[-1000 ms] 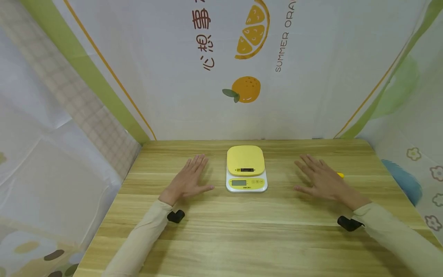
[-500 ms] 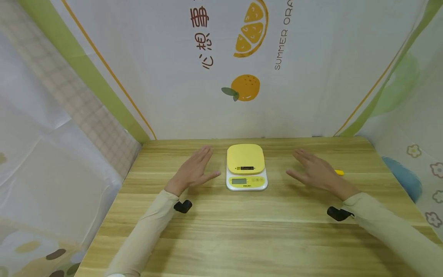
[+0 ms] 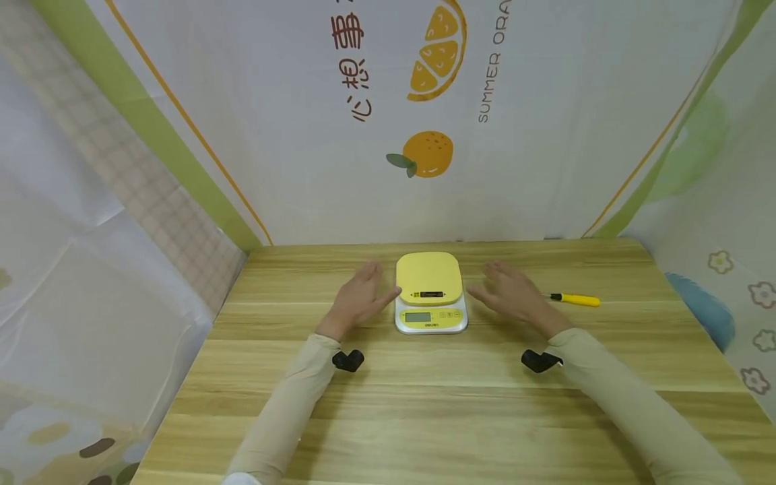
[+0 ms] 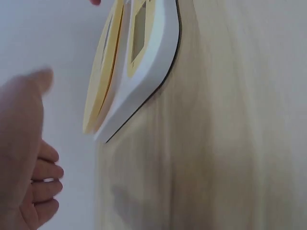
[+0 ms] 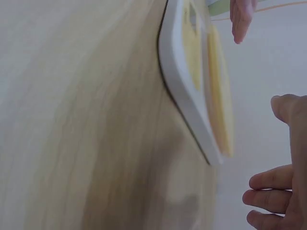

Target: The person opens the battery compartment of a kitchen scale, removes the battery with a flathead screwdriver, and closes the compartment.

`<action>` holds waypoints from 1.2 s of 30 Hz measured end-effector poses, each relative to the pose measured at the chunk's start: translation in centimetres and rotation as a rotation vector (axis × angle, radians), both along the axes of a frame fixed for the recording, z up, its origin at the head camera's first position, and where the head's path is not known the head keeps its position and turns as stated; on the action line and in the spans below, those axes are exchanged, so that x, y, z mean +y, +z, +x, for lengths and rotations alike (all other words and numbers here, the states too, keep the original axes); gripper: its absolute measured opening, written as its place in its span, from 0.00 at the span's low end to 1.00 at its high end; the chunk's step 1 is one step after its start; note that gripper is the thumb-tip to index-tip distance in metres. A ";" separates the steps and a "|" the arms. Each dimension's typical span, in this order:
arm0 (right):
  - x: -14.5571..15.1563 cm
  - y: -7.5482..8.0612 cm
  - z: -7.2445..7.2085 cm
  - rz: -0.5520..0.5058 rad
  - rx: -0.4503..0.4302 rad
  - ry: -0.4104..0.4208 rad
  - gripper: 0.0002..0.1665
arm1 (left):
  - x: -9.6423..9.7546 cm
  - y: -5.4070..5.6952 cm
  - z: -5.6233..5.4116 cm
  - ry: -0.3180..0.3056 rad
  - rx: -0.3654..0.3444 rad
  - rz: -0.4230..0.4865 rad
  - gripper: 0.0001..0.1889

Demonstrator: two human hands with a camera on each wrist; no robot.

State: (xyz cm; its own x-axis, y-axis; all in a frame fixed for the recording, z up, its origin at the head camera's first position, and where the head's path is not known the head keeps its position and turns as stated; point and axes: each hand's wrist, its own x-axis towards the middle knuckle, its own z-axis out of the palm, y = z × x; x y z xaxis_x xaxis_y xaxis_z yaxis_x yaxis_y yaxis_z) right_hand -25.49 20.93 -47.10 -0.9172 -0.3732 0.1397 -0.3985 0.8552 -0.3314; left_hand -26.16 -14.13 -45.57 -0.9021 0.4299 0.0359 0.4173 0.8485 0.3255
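Note:
A kitchen scale (image 3: 429,277) with a yellow weighing plate and a white base lies flat on the table, its display and buttons facing the person. Just to its left is my left hand (image 3: 359,300), fingers pointing forward and thumb stretched toward the plate's side. On the opposite side, my right hand (image 3: 512,293) mirrors it, thumb reaching in. Neither hand grips anything. In the left wrist view, air shows between the thumb and the scale (image 4: 108,72). The right wrist view likewise has a gap between the right hand (image 5: 292,158) and the scale's edge.
Right of the right hand lies a screwdriver (image 3: 578,299) with a yellow and black handle, its shaft partly hidden by the hand. The wooden table (image 3: 424,417) ends at a printed cloth (image 3: 515,195) behind, and more cloth hangs at both sides.
Both hands have moved inward toward the scale from either side. More of the screwdriver shows now that the right hand has shifted left. The scale stays in place.

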 end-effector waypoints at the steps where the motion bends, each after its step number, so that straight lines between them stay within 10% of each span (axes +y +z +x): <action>1: -0.3 -0.3 -0.2 -0.003 0.002 -0.003 0.47 | 0.3 -0.4 -0.1 0.020 0.005 0.002 0.45; 12: -3.6 -2.1 -0.7 0.002 -0.049 -0.103 0.40 | 3.4 -3.3 0.2 0.141 0.039 0.038 0.28; 19: -4.7 -2.1 -0.1 -0.008 -0.089 -0.102 0.37 | 4.3 -3.7 0.6 0.174 -0.003 0.063 0.33; 36: -6.3 -2.5 -0.2 -0.234 -0.145 -0.184 0.31 | 6.0 -4.0 0.5 0.279 -0.059 0.462 0.28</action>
